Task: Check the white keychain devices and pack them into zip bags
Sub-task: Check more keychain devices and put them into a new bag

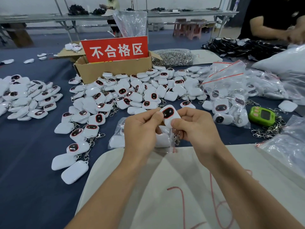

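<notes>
- Under the forearms lies a pale sheet (pixel 165 187) with red scrawl on it.
- The left hand (pixel 140 129) and right hand (pixel 196 128) are close together, both pinching one white keychain device (pixel 169 115). The left thumb and fingers are on its upper edge and the right thumb lies across its lower end. The dark screen faces up.
- Its metal clasp (pixel 177 138) dangles below the right fingers, just above a zip bag (pixel 116 138) that lies beneath the hands with a few white devices inside.
- This looks like the checking step, with packing still to come.
- The right thumb covers part of the shell, so a flaw there could be missed.
- The pinch is light. If it slips, the device would likely fall among the loose heap (pixel 132 93) just beyond the hands, mixing checked with unchecked.
- The hanging clasp could snag the bag's mouth on the way in.
- Right of the hands are a green gadget (pixel 262 115) and filled bags (pixel 226 96).
- Farther beyond the hands stands a cardboard box (pixel 115 68) with a red sign (pixel 115 49).
</notes>
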Action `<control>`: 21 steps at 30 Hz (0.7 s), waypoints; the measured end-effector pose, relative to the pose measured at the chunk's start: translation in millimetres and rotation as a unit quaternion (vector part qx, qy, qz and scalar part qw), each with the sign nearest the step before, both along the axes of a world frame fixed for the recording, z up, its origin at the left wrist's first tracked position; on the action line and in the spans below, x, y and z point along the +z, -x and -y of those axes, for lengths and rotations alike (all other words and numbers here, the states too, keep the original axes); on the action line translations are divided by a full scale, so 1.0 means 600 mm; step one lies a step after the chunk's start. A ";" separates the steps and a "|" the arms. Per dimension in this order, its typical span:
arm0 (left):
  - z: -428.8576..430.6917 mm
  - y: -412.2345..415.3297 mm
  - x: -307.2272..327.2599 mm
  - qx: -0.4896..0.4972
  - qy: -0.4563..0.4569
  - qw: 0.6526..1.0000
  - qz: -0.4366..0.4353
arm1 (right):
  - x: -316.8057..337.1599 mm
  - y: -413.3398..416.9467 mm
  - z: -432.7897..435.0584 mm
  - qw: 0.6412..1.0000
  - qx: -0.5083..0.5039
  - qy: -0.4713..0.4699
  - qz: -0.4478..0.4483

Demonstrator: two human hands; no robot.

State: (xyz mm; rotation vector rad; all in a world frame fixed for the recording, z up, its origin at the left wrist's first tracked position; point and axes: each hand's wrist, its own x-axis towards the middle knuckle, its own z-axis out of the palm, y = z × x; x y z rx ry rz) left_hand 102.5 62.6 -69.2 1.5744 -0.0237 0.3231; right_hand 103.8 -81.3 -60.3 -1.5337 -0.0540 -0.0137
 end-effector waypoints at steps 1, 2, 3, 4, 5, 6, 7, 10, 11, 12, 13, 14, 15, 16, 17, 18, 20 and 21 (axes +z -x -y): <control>0.001 0.002 0.001 -0.001 -0.012 1.000 0.008 | 0.000 0.000 0.000 1.000 -0.010 0.003 0.000; 0.004 0.003 0.001 -0.001 -0.023 1.000 0.017 | -0.001 0.000 0.000 1.000 -0.022 0.007 0.003; 0.006 0.003 0.003 -0.002 -0.030 0.999 0.022 | -0.001 0.000 0.001 0.999 -0.031 0.010 0.008; 0.008 0.004 0.004 -0.003 -0.031 0.999 0.026 | -0.002 0.000 0.001 0.999 -0.035 0.011 0.014; 0.009 0.004 0.005 -0.003 -0.029 0.999 0.029 | -0.002 0.000 0.001 0.999 -0.037 0.014 0.023; 0.009 0.005 0.006 0.001 -0.032 0.999 0.031 | -0.003 0.001 0.001 0.998 -0.040 0.023 0.036; 0.009 0.005 0.006 0.009 -0.046 0.998 0.035 | -0.003 0.001 0.000 0.997 -0.048 0.041 0.052; 0.012 0.006 0.000 0.044 -0.122 0.990 0.050 | -0.004 -0.004 0.008 0.983 -0.105 0.110 0.107; 0.013 0.007 -0.002 0.063 -0.153 0.985 0.053 | -0.003 -0.006 0.012 0.976 -0.125 0.130 0.122; 0.015 0.009 -0.004 0.087 -0.185 0.977 0.056 | -0.002 -0.006 0.016 0.969 -0.140 0.147 0.137; 0.016 0.012 -0.004 0.114 -0.216 0.968 0.063 | -0.002 -0.007 0.019 0.963 -0.151 0.163 0.152; 0.016 0.014 -0.005 0.136 -0.242 0.958 0.074 | -0.003 -0.006 0.021 0.957 -0.157 0.176 0.167; 0.016 0.015 -0.006 0.150 -0.260 0.949 0.092 | -0.004 -0.004 0.020 0.953 -0.159 0.184 0.181; 0.015 0.014 -0.008 0.155 -0.270 0.944 0.113 | -0.005 -0.003 0.020 0.949 -0.161 0.189 0.193; 0.014 0.013 -0.009 0.157 -0.275 0.939 0.133 | -0.007 -0.002 0.019 0.946 -0.162 0.193 0.203; 0.013 0.012 -0.009 0.160 -0.279 0.935 0.150 | -0.009 -0.002 0.018 0.943 -0.164 0.197 0.210; 0.014 0.011 -0.009 0.171 -0.285 0.927 0.172 | -0.010 -0.002 0.018 0.940 -0.166 0.200 0.221; 0.015 0.011 -0.009 0.174 -0.285 0.925 0.180 | -0.009 -0.002 0.018 0.938 -0.168 0.202 0.227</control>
